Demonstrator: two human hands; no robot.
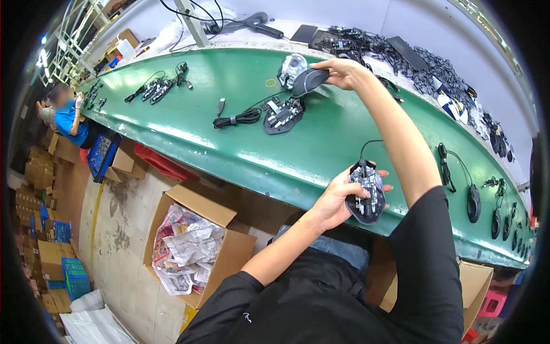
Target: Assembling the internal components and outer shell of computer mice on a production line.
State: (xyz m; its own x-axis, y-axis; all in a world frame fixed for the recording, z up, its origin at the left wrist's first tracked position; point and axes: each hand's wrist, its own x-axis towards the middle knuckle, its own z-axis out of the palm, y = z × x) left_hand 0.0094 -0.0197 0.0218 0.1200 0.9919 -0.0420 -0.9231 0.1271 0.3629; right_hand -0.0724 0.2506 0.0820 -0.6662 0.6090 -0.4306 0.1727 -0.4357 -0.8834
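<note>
My left hand [338, 200] is closed around an opened computer mouse [366, 192], its circuit board facing up and a cable leaving its front end. The thumb lies on the board. Farther out over the bench, my right hand [341, 73] grips a dark mouse top shell [309, 82] by its end. Right beside that shell is a shiny, clear-and-silver rounded piece [293, 66], partly covered by it. Below, another opened mouse [283, 117] lies on the green surface, with its coiled cable [240, 117] and plug to the left.
The green bench [212, 137] runs across the view. Assembled mice [473, 203] lie at right, opened ones [157, 90] at far left. Black mouse parts [424, 69] fill the back ledge. A carton [240, 252] of crumpled bags stands below. A co-worker [70, 117] is at far left.
</note>
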